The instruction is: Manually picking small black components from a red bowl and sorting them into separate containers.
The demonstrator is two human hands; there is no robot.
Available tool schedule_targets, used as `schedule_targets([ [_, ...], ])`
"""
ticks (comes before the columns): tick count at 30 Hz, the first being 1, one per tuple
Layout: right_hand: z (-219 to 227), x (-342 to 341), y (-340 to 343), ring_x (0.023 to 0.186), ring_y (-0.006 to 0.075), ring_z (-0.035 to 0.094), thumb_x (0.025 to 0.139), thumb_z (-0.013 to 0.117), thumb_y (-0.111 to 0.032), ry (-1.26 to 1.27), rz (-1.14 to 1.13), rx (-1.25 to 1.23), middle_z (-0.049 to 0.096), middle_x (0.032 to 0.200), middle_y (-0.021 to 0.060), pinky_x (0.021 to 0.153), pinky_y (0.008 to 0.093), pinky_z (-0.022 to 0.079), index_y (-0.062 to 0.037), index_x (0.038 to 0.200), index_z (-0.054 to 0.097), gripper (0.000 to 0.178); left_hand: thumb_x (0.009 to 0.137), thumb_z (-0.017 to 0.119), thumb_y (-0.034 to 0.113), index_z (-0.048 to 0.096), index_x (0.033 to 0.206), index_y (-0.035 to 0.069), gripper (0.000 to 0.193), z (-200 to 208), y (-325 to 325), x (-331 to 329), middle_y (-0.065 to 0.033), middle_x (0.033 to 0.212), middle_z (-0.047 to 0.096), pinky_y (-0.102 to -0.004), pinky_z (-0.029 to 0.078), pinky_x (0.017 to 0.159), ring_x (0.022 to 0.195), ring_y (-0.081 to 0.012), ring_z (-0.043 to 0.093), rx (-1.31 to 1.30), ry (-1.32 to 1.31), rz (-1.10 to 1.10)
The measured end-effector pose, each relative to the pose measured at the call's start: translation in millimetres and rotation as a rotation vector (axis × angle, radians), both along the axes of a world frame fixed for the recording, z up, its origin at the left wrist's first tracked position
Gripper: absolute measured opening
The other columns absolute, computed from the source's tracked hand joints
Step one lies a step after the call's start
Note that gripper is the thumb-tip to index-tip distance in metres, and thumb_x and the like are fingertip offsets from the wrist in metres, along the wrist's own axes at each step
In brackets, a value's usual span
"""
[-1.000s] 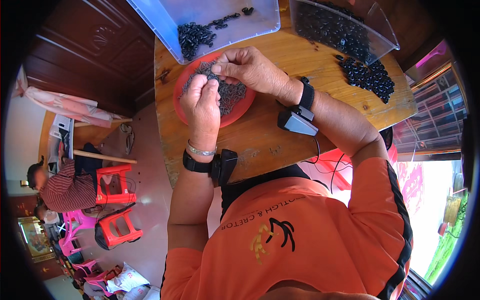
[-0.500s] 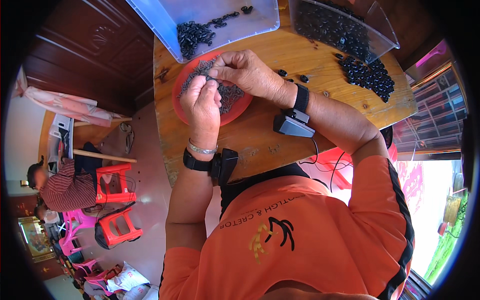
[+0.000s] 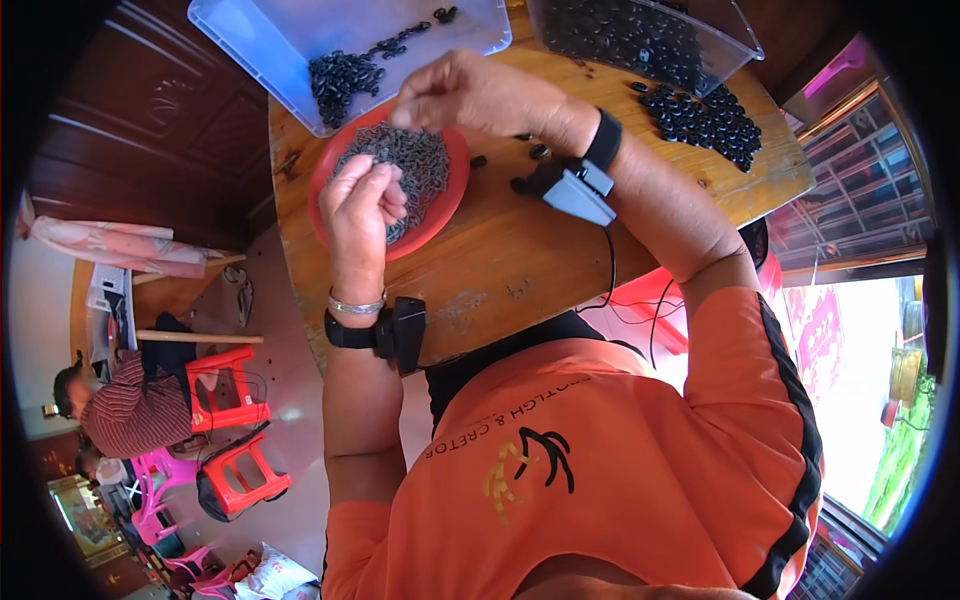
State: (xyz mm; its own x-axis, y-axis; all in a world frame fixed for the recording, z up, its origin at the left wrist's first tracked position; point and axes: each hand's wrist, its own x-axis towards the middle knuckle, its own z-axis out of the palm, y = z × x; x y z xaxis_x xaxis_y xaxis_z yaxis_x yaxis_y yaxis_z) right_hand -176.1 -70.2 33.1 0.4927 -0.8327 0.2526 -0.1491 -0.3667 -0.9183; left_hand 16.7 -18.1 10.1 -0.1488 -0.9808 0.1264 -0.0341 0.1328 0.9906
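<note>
"Hands first: how do the 2 of them stand?"

"Both are up over the red bowl [image 3: 457,170]. On the left hand [image 3: 362,205] the fingers are curled in, thumb lying close against the index finger, nearly closed."

"Anything in that pinch?"

"I can't tell; whatever may sit between those fingertips is too small to make out."

"And the right hand [image 3: 490,95]?"

"Bent loosely, half closed, thumb and fingertips near each other above the far side of the bowl. It's blurred, so I can't say whether it grips anything. The 2 hands are apart, with a gap between their fingertips."

"What's in the bowl?"

"Lots of thin grey pieces [image 3: 425,165], heaped loosely. It stands on the wooden table [image 3: 500,230], toward the person's left."

"What else is nearby?"

"Just beyond the bowl, a clear tub [image 3: 300,30] holds a pile of small black pieces [image 3: 345,85], with a few more trailing off to the right. Farther right, a 2nd tub [image 3: 735,62] holds many dark pieces, and a cluster of shiny black ovals [image 3: 705,125] lies on the tabletop beside it."

"Anything by the right wrist?"

"Some loose black bits [image 3: 538,151] on the wood, partly hidden by the forearm."
</note>
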Motion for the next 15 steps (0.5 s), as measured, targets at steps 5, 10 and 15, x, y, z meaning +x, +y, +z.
schedule_targets([
  [5,16,-42,7,0.071,0.0127,0.060,0.078,0.067,-0.019,0.533,-0.116,-0.255,0.066,0.076,0.0075,0.068,0.0274,0.048,0.0001,0.088,0.067,0.022,0.086,0.051,0.015,0.056,0.075,0.004,0.017,-1,-2,5,-0.0003,0.060,0.053,-0.0175,0.034,0.045,0.048,-0.0057,0.046,-0.012,0.044,0.028],
  [10,-8,-47,18,0.070,0.0225,0.062,0.074,0.066,-0.019,0.635,-0.093,-0.220,0.065,0.074,0.0107,0.066,0.0328,0.048,-0.0042,0.088,0.068,0.020,0.086,0.051,0.015,0.056,0.074,0.005,0.017,0,2,-1,0.0002,0.060,0.053,-0.0176,0.034,0.045,0.050,-0.0052,0.046,-0.010,0.052,0.024],
  [15,-13,-43,17,0.073,0.0301,0.061,0.075,0.061,-0.022,0.881,-0.196,-0.339,0.063,0.073,0.0127,0.066,0.0387,0.048,-0.0085,0.083,0.069,0.018,0.086,0.050,0.015,0.055,0.071,0.005,0.018,0,3,-3,0.0005,0.059,0.052,-0.0182,0.034,0.046,0.050,-0.0051,0.046,-0.012,0.011,0.016],
])
